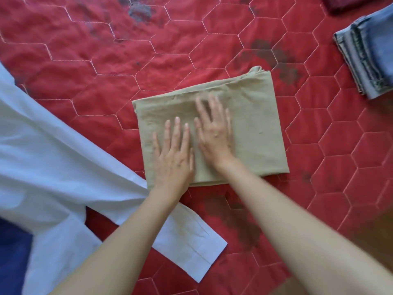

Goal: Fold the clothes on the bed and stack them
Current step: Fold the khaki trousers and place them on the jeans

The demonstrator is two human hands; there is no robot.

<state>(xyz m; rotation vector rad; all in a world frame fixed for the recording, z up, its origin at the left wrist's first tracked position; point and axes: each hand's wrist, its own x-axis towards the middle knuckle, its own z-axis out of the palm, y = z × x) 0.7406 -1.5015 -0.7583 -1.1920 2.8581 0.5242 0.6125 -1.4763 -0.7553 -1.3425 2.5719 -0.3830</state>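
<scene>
both hands – left hand [173, 160], right hand [214, 133] – fingers straight, spread, pressing the folded khaki garment [251, 124]. soft, light, floppy – judged best lifted from under its 6 o'clock edge.

Blurred right hand [214, 133] fingertips; white shirt [49, 158] cut off at left edge, folded jeans [370, 56] and dark red cloth [348, 3] at upper right.

You are looking down on a red quilted bedspread [89, 50] stitched in pale hexagon lines. It carries dark grey worn blotches, one near your top edge, one right of centre, and another low in the middle.
</scene>
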